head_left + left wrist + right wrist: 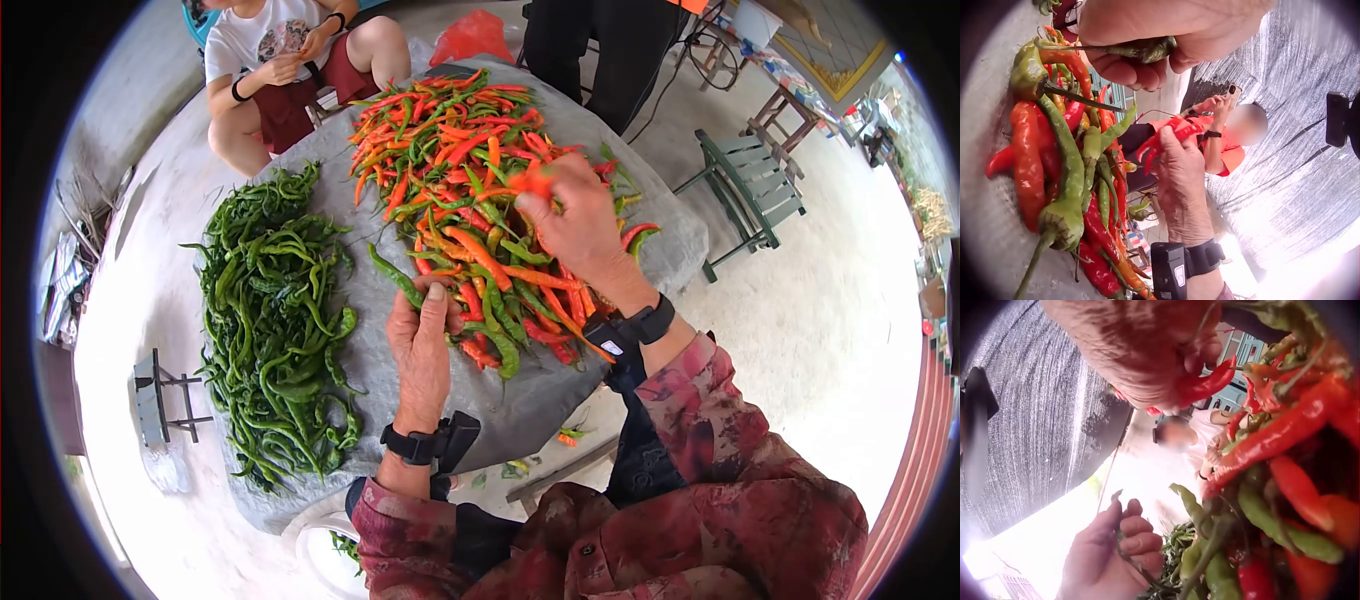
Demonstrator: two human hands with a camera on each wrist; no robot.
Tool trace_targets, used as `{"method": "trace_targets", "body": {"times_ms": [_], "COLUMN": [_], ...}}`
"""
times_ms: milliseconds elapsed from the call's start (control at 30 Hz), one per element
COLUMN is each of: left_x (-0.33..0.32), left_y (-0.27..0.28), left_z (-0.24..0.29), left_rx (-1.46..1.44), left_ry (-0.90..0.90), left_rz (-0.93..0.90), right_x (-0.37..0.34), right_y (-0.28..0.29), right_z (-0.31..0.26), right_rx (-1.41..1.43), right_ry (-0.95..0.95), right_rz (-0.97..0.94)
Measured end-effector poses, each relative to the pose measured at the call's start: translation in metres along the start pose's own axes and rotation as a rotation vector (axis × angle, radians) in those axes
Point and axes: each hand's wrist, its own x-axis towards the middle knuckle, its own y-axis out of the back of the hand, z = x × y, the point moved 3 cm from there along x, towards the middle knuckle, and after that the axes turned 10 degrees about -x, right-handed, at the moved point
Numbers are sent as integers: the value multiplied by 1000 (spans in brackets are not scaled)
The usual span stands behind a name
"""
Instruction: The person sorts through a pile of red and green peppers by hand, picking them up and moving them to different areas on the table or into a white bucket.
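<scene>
Over the near left edge of a mixed pile of red, orange and green chili peppers [470,190], my left hand [422,345] pinches a green chili pepper [393,273] between thumb and fingers. My right hand [585,225] is raised above the pile's right side, gripping several red chili peppers [533,182]. In the left wrist view those red chilies [1169,136] stick out past the fingers. Curled fingers partly hide a red chili [1210,382] in the right wrist view. A separate heap of green chili peppers [280,330] lies left of my left hand.
Both heaps lie on a grey sheet [510,415]. A seated person [290,60] is across from me, and another person's dark trousers [590,50] show at the far side. A green folding chair [745,190] stands right, a small stool [165,400] left, and a white bucket [318,555] below.
</scene>
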Motion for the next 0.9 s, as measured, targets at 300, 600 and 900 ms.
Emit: {"method": "trace_targets", "body": {"times_ms": [300,600,900], "left_x": [0,0,-2], "left_y": [-2,-2,-2], "left_z": [-4,0,1], "left_rx": [-20,-12,8], "left_ry": [11,10,6], "left_rz": [9,17,-14], "right_x": [14,12,16], "right_y": [-13,-51,-14], "right_z": [-5,1,45], "right_rx": [48,-259,619], "right_ry": [-195,-142,-589], "right_rz": [-126,-352,-97]}}
